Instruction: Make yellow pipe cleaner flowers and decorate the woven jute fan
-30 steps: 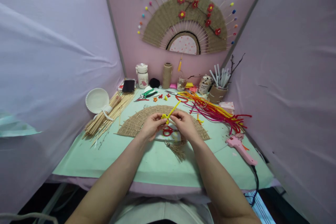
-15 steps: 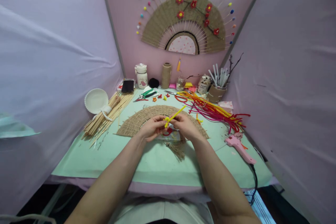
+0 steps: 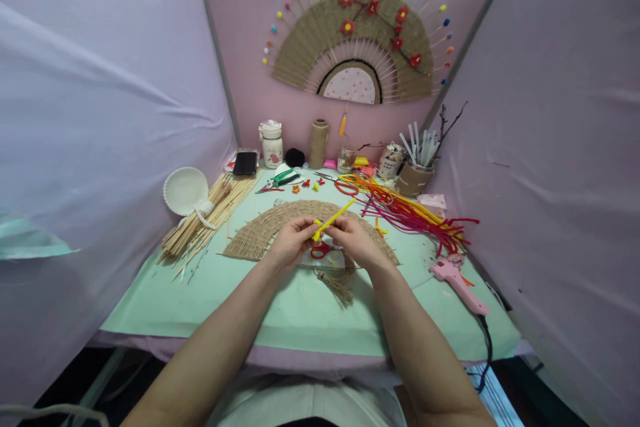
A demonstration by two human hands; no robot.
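Both hands meet over a woven straw fan (image 3: 253,238) lying on the green table. My left hand (image 3: 289,243) pinches the bent, looped end of a yellow pipe cleaner (image 3: 334,218). My right hand (image 3: 354,240) pinches the same pipe cleaner a little further along; its free end sticks up to the right. Just below the fingers, on the fan, lie red-handled scissors (image 3: 319,251), partly hidden by the hands.
Red, orange and yellow pipe cleaners (image 3: 415,215) lie at right, a pink glue gun (image 3: 457,282) nearer. A bundle of bamboo sticks (image 3: 205,220) and a white paper plate (image 3: 185,191) are at left. Jars, twine, pliers (image 3: 280,180) stand at the back. Fabric walls close in.
The yellow pipe cleaner's free end has tipped lower and further right as the fingers worked its looped end. Both hands stay over the fan.
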